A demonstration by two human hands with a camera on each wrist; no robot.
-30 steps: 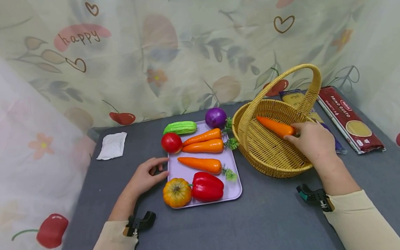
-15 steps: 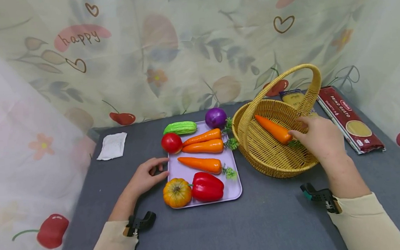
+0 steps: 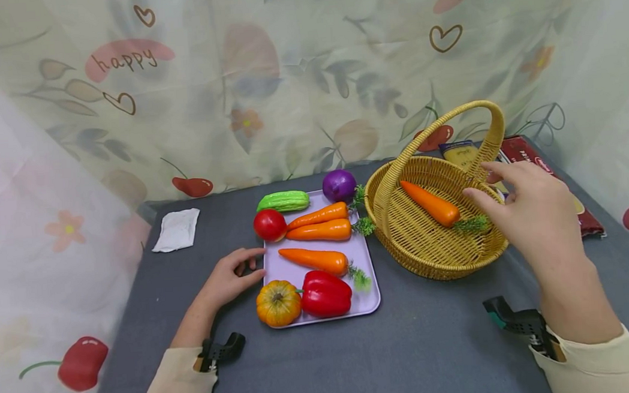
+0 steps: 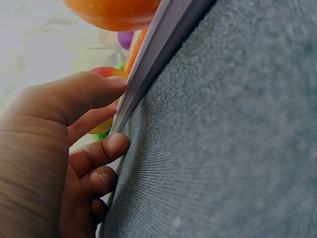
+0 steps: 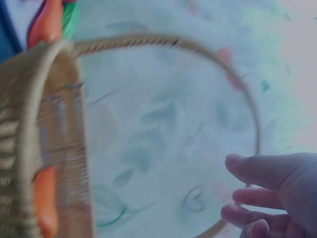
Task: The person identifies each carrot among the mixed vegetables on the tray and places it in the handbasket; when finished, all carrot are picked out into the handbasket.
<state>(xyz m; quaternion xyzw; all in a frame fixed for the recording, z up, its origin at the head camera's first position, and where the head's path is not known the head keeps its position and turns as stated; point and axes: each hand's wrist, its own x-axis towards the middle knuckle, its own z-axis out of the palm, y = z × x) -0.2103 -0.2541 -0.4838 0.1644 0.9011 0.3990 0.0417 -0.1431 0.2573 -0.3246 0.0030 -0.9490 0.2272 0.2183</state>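
Observation:
My left hand rests at the left edge of a lilac tray. In the left wrist view, its thumb touches the tray's rim. On the tray lie a pumpkin, a red bell pepper, a tomato, a green ridged gourd, a purple onion and 3 carrots. One more carrot lies in a wicker basket, its green top toward the right. My right hand hovers over the basket's right rim, thumb and fingers apart, holding nothing.
The basket's tall handle arches over it. Behind and right of it lie a yellow pasta packet and a red spaghetti packet, partly hidden by my right hand. A folded white tissue lies at the left on the grey cloth.
My right hand has let go of the carrot, which now lies in the basket, and has moved right and up from it. My left hand has stayed at the tray's edge.

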